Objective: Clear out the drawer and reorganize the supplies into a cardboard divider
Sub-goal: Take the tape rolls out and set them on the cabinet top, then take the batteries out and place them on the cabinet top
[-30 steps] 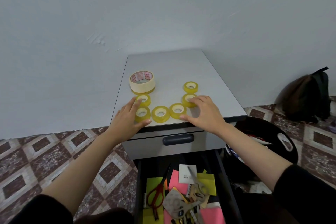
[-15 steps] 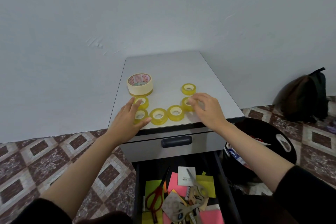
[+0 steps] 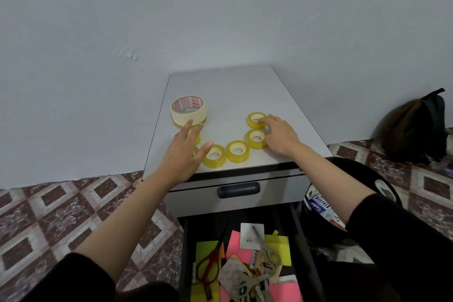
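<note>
The grey laminate counter (image 3: 232,91) is standing against the pale wall. Its far half is lying bare, and open room is showing behind the tape. Its near edge is running just in front of a curved row of small yellow tape rolls. Its left edge is passing close to a large cream masking-tape roll (image 3: 188,110).

The near-left small roll (image 3: 214,155), the middle small roll (image 3: 237,151) and the near-right small roll (image 3: 256,138) are touching in a chain. The far-right small roll (image 3: 255,120) is sitting just behind them.

The left grip (image 3: 182,152) is lying flat with its fingers straight and spread. It is covering more yellow rolls, its fingertips are touching the foot of the cream roll, and its thumb is resting against the near-left roll. The right grip (image 3: 279,135) is reaching in from the right, its fingers gently bent. Its tips are pressing on the far-right roll's rim rather than wrapping round it.

Below a shut drawer with a dark handle (image 3: 238,189), the black open drawer (image 3: 186,252) is jutting towards the person. It is holding red-handled scissors (image 3: 208,267), a white card (image 3: 252,236) and pink and yellow-green paper notes (image 3: 239,244). A black bin (image 3: 367,179) is crowding the drawer's right side.
</note>
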### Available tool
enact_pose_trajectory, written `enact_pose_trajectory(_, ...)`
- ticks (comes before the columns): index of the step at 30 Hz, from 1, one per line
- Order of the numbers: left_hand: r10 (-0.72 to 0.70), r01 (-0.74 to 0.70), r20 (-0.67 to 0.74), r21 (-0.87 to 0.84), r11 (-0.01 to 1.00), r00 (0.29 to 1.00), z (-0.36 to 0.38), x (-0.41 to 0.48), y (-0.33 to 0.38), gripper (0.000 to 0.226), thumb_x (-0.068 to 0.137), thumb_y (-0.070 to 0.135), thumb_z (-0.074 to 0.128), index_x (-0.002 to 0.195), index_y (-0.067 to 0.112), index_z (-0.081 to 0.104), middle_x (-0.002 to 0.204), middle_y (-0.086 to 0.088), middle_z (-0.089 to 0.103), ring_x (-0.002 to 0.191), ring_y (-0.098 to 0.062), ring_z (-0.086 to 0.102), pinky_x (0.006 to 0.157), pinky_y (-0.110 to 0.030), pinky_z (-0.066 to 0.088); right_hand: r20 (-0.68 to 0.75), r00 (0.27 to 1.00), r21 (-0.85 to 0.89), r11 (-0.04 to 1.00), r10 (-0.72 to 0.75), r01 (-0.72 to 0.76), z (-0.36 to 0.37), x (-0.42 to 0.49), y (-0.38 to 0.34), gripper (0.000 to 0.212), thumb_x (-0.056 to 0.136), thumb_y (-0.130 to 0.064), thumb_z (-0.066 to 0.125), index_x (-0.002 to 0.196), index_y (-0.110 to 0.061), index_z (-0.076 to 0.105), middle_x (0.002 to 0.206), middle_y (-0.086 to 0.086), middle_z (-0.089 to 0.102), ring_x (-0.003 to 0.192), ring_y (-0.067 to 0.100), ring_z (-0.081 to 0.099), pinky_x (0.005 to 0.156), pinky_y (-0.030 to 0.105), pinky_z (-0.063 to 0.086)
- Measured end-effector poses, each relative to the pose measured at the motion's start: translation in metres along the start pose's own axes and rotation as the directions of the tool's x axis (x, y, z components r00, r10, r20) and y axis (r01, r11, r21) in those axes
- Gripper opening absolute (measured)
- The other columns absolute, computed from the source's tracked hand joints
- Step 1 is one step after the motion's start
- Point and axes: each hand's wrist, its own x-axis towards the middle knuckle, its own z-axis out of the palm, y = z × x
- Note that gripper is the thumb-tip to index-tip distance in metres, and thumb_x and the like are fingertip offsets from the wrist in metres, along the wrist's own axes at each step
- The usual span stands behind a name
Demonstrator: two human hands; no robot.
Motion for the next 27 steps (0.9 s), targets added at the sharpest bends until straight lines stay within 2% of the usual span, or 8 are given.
enact_pose_trajectory(4, 0.017, -0.017, -0.044, 0.003, 1.000, 0.999, 0.005, -0.012, -0.002, 0.055, 0.095, 0.041, 0.043, 0.143, 0.014, 0.034, 0.155, -0.006, 0.016, 0.140, -0.024, 0.021, 0.113, -0.039, 0.026, -0.027, 1.000, 0.037, 0.999, -0.005, 0.006, -0.001, -0.008, 0.005, 0.062, 0.085, 0.001, 0.041, 0.142, -0.021, 0.037, 0.154, 0.011, 0.024, 0.140, 0.027, 0.025, 0.115, 0.043, 0.019)
enact_pose_trajectory(6, 0.133, -0.127, -0.151, 0.049, 0.991, 0.980, 0.008, -0.026, -0.001, 0.046, 0.094, 0.036, 0.047, 0.130, 0.008, 0.051, 0.148, -0.013, 0.034, 0.131, -0.031, 0.037, 0.105, -0.040, 0.036, -0.195, 0.981, 0.063, 0.998, -0.005, 0.017, -0.001, -0.018, 0.007, 0.050, 0.088, -0.005, 0.044, 0.137, -0.017, 0.046, 0.147, 0.011, 0.038, 0.135, 0.028, 0.034, 0.112, 0.045, 0.024)
enact_pose_trajectory(9, 0.265, -0.261, -0.270, 0.053, 0.964, 0.925, 0.020, -0.052, 0.003, 0.040, 0.087, 0.029, 0.044, 0.108, 0.003, 0.065, 0.126, -0.018, 0.056, 0.113, -0.032, 0.053, 0.094, -0.031, 0.040, -0.504, 0.863, 0.162, 0.977, -0.040, 0.140, 0.007, -0.051, 0.009, 0.019, 0.089, -0.014, 0.056, 0.103, -0.006, 0.066, 0.113, 0.012, 0.063, 0.109, 0.030, 0.052, 0.096, 0.038, 0.037)
enact_pose_trajectory(12, 0.286, -0.298, -0.299, 0.008, 0.955, 0.910, 0.038, -0.082, 0.011, 0.031, 0.086, 0.026, 0.047, 0.097, 0.004, 0.067, 0.100, -0.011, 0.065, 0.095, -0.021, 0.057, 0.085, -0.026, 0.043, -0.628, 0.774, 0.216, 0.938, -0.080, 0.273, 0.029, -0.096, 0.010, 0.009, 0.081, -0.012, 0.062, 0.077, -0.004, 0.066, 0.081, 0.012, 0.063, 0.081, 0.025, 0.055, 0.076, 0.033, 0.040)
enact_pose_trajectory(14, 0.241, -0.259, -0.268, -0.033, 0.965, 0.933, 0.054, -0.103, 0.013, 0.026, 0.085, 0.026, 0.050, 0.088, 0.008, 0.068, 0.079, -0.004, 0.064, 0.073, -0.021, 0.060, 0.069, -0.033, 0.047, -0.589, 0.802, 0.242, 0.925, -0.100, 0.293, 0.049, -0.122, 0.017, 0.010, 0.077, -0.012, 0.062, 0.072, -0.004, 0.065, 0.073, 0.012, 0.061, 0.073, 0.021, 0.052, 0.070, 0.027, 0.037)
enact_pose_trajectory(16, 0.171, -0.191, -0.220, -0.076, 0.979, 0.961, 0.073, -0.125, 0.012, 0.019, 0.083, 0.023, 0.057, 0.080, 0.009, 0.068, 0.071, -0.003, 0.064, 0.064, -0.020, 0.059, 0.063, -0.030, 0.045, -0.486, 0.868, 0.254, 0.935, -0.099, 0.249, 0.072, -0.144, 0.028, 0.011, 0.078, -0.012, 0.064, 0.071, -0.003, 0.065, 0.071, 0.012, 0.061, 0.069, 0.021, 0.053, 0.067, 0.026, 0.037)
enact_pose_trajectory(21, -0.048, 0.059, 0.083, -0.136, 0.989, 0.995, 0.120, -0.168, -0.004, 0.016, 0.088, 0.016, 0.061, 0.091, 0.004, 0.070, 0.086, -0.012, 0.066, 0.079, -0.026, 0.061, 0.070, -0.030, 0.045, -0.161, 0.986, 0.217, 0.973, -0.041, 0.076, 0.129, -0.182, 0.061, 0.007, 0.080, -0.008, 0.065, 0.076, -0.004, 0.068, 0.078, 0.013, 0.064, 0.074, 0.029, 0.061, 0.066, 0.030, 0.041)
enact_pose_trajectory(27, -0.242, 0.281, 0.385, -0.048, 0.958, 0.891, 0.165, -0.192, -0.043, 0.026, 0.090, 0.024, 0.059, 0.111, 0.009, 0.063, 0.104, -0.005, 0.060, 0.083, -0.016, 0.060, 0.070, -0.023, 0.043, 0.182, 0.983, 0.068, 0.996, 0.036, -0.049, 0.176, -0.206, 0.088, 0.014, 0.084, -0.012, 0.060, 0.094, -0.009, 0.070, 0.091, 0.015, 0.067, 0.084, 0.032, 0.063, 0.070, 0.037, 0.052)
